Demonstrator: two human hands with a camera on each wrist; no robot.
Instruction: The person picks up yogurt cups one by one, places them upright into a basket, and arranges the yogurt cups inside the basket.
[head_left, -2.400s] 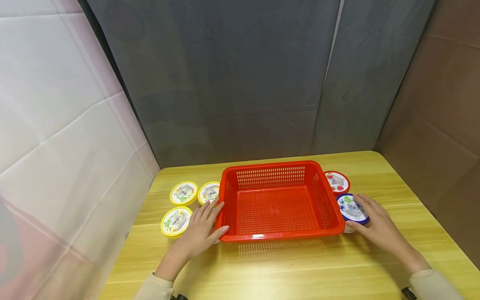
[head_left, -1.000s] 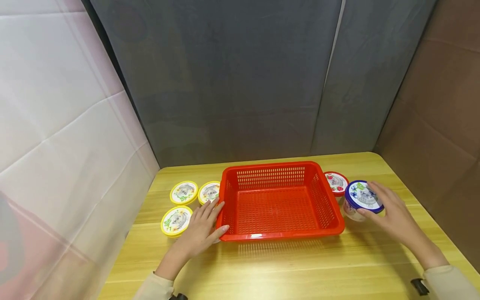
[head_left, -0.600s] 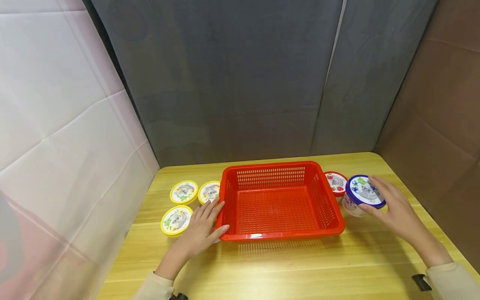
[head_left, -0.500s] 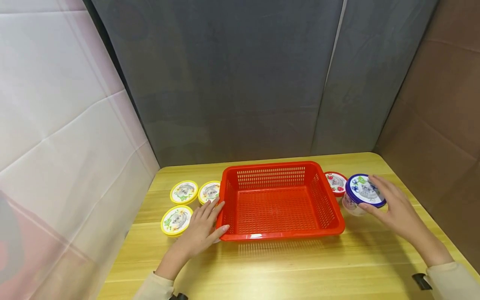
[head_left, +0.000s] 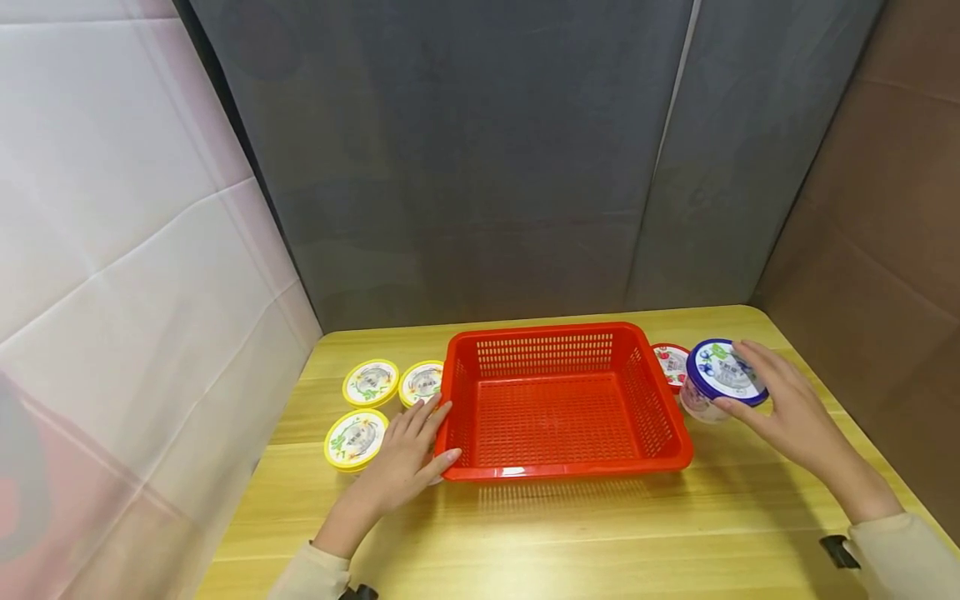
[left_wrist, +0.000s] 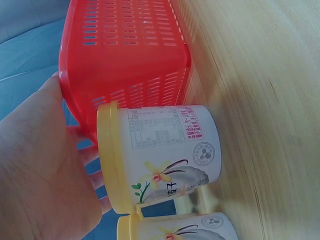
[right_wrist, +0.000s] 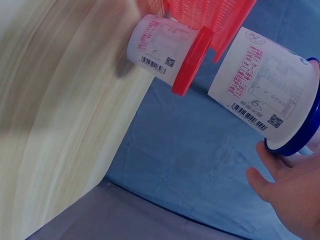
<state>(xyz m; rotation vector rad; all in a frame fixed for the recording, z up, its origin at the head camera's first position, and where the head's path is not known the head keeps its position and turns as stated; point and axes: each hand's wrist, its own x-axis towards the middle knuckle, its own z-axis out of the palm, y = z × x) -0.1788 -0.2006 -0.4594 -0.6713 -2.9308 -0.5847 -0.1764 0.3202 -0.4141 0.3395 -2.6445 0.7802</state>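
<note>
My right hand [head_left: 787,417] grasps the blueberry-printed tub [head_left: 726,371] by its blue lid, raised toward the far right corner of the table [head_left: 600,542]. My left hand [head_left: 393,467], fingers extended and ungripping, touches the left rim of the red plastic basket [head_left: 551,473], beside a yellow-lidded tub [left_wrist: 165,150]. The step appears to be a mid-air carry; the next move calls for clearing the red-lidded tub [head_left: 672,365].
</note>
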